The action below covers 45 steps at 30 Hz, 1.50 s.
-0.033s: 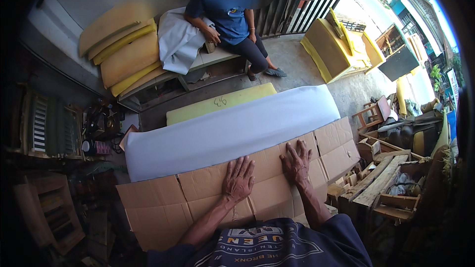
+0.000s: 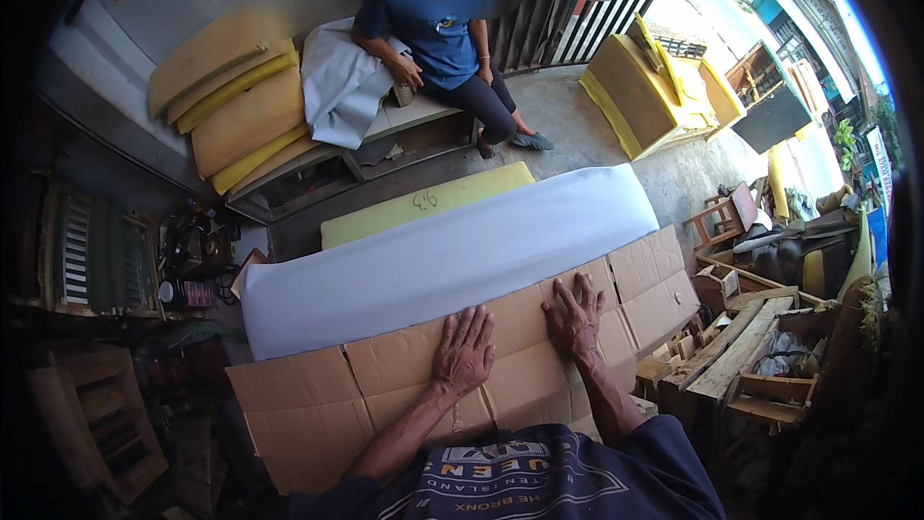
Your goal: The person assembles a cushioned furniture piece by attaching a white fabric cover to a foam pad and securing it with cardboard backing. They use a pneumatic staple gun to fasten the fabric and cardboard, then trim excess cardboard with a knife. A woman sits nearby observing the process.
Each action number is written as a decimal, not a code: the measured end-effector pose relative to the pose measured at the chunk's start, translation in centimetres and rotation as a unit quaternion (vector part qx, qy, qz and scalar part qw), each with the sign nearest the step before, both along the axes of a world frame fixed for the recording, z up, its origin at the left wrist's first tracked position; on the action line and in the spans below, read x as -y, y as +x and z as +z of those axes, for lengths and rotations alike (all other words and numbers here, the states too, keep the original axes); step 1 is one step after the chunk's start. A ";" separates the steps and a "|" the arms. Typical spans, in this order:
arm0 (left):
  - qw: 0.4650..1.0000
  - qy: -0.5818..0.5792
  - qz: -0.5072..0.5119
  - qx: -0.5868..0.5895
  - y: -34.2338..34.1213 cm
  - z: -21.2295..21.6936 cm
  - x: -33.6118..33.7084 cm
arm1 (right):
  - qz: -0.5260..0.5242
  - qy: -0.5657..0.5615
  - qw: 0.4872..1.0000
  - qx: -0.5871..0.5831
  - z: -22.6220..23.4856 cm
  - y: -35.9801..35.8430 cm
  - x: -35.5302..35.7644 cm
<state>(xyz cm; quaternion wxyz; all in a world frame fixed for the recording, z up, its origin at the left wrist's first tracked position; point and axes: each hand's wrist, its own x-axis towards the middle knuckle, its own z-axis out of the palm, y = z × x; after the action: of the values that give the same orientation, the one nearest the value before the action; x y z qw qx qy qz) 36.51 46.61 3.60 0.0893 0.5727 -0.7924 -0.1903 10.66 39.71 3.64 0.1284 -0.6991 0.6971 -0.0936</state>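
Observation:
A long sheet of brown cardboard (image 2: 525,366), creased and with slits in its far edge, stretches across in front of me. My left hand (image 2: 465,349) lies flat on it near the middle, fingers extended toward the far edge. To its right, my right hand (image 2: 577,320) rests on the same sheet with its fingers spread. Neither hand grips anything. Along the cardboard's far edge runs a long panel covered in smooth white sheet material (image 2: 443,265). Behind that shows a pale yellow foam slab (image 2: 433,204) with handwriting on it.
A person (image 2: 433,34) in a blue shirt sits on a low bench (image 2: 395,120), beside grey-white sheeting (image 2: 342,87) and stacked foam cushions (image 2: 241,101). A yellow foam-covered armchair (image 2: 659,91) stands far right. Scrap wood (image 2: 741,347) piles up at right; a wooden frame (image 2: 101,409) is at left.
Both hands stay in the same place on the cardboard. Only the view has shifted slightly, moving the background a little to the left.

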 end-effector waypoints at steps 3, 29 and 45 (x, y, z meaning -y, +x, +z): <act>0.996 -0.054 -0.062 -0.034 -0.9 -0.2 1.5 | 0.012 -0.045 0.999 0.018 0.3 0.3 -0.2; 0.989 -0.052 -0.134 0.043 -3.6 -1.0 5.8 | -0.468 0.062 0.856 0.211 -0.2 -12.7 -8.9; 0.970 -0.076 -0.229 0.038 -11.4 -1.5 11.9 | -0.452 -0.114 0.845 0.261 -1.8 -11.4 -7.7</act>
<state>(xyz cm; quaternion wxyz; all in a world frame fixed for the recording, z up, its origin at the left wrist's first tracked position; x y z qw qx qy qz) 25.08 34.68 2.13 0.0567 0.3744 -0.9173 -0.1229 -0.78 47.41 1.80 0.1687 -0.2656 0.8613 -0.3989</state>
